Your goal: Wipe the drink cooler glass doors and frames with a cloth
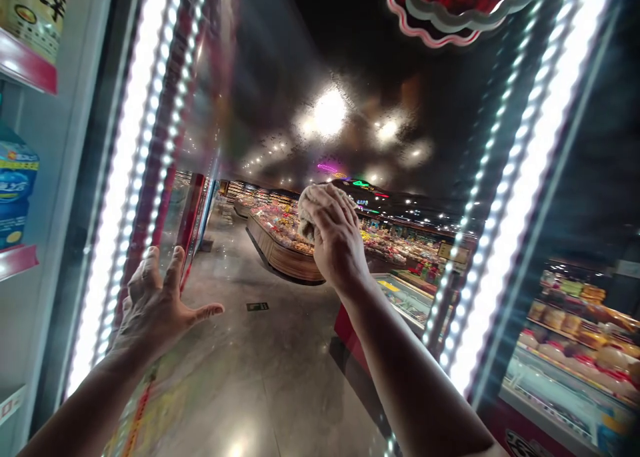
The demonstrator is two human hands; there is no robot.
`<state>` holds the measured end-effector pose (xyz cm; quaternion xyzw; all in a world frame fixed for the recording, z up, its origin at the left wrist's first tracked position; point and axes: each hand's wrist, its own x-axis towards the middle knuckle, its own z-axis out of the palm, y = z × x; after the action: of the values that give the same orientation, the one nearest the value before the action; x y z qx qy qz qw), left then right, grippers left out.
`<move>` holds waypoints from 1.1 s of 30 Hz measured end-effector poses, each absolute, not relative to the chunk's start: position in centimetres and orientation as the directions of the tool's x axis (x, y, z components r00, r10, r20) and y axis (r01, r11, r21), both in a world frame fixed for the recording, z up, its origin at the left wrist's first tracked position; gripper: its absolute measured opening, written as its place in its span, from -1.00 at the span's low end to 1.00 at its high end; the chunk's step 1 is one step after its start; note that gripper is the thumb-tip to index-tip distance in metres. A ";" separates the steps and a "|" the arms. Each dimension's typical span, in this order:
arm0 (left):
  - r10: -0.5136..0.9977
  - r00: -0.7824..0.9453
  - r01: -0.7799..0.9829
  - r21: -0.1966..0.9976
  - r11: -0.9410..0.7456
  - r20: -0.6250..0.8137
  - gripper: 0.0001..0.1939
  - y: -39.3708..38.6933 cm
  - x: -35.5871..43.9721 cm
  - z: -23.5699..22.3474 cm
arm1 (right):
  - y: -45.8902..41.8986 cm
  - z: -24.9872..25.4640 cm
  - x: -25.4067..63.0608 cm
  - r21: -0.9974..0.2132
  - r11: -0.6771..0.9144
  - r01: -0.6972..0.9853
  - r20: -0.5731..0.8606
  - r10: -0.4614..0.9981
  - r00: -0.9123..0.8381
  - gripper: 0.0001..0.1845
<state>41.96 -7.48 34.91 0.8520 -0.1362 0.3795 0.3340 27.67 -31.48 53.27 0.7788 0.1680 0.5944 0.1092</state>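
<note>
In front of me is a glass door [280,144] with wet specks on its upper part and bright light strips along both sides. My right hand [340,237] is wrapped round a crumpled, pale cloth [311,207] and holds it against the glass near the middle. At the lower left, my left hand [160,297] has its fingers spread and thumb stretched out, beside the left light strip [120,197]. It holds nothing. Whether its fingertips touch the door, I cannot tell.
Packaged goods, including a blue pack [15,190], stand on shelves at the left. Through the glass show a shop floor [235,357] and a wood-sided display [280,244]. Right of the door is a freezer case [555,384]. A scalloped sign [460,10] hangs above.
</note>
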 end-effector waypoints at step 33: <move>-0.039 0.588 -0.595 0.400 -0.697 0.808 0.30 -7.3 42.8 35.0 | -27.9 55.2 30.9 0.435 -0.866 0.246 0.798 0.498 0.341 -0.57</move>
<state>42.84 -7.31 34.99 0.8242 -0.1923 0.4111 0.3387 30.89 -27.86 55.18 0.8100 0.2297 0.5262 0.1194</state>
